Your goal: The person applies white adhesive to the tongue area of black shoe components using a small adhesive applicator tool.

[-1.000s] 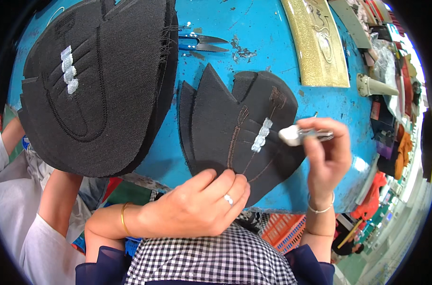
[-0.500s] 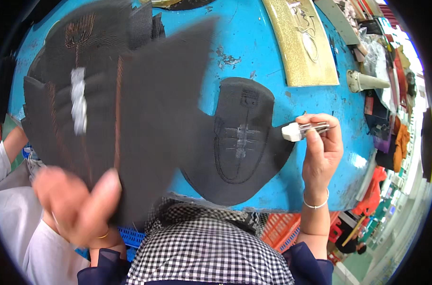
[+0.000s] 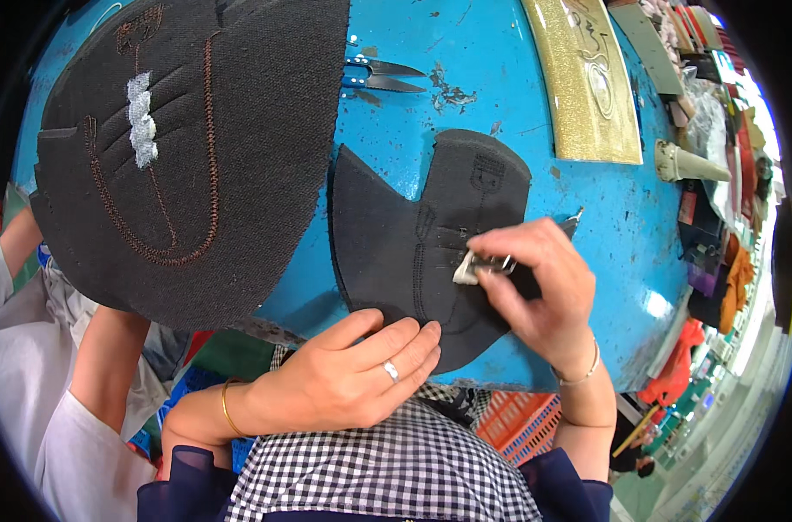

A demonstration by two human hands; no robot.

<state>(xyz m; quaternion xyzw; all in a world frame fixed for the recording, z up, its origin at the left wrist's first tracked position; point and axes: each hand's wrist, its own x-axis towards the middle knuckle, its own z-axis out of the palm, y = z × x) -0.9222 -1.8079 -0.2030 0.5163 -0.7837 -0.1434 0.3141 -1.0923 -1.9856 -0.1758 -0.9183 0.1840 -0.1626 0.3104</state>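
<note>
A black shoe upper piece [image 3: 379, 235] with a stitched outline and lacing lines lies on the blue table in front of me. My left hand [image 3: 361, 374] rests on its near edge, fingers stretched out and holding nothing. In my right hand [image 3: 544, 287] is a metal clip [image 3: 493, 264], pinched between thumb and fingers. The clip grips a small white pad [image 3: 466, 270], which sits at the stitched lacing lines; whether it touches the fabric I cannot tell. To the left is a larger-looking black upper piece [image 3: 257, 165] with brown stitching and a thick white smear [image 3: 141, 122].
Thread snips [image 3: 383, 76] lie beyond the upper. A gold glittery sheet [image 3: 587, 96] and a pale cone-shaped object [image 3: 692, 163] are at the right. Another person's arm [image 3: 109, 365] reaches in at the left. An orange crate [image 3: 518, 426] stands below the table edge.
The large black piece has shifted to the upper left, uncovering the snips. My left hand came right onto the near upper. My right hand moved left and brought the white pad over it.
</note>
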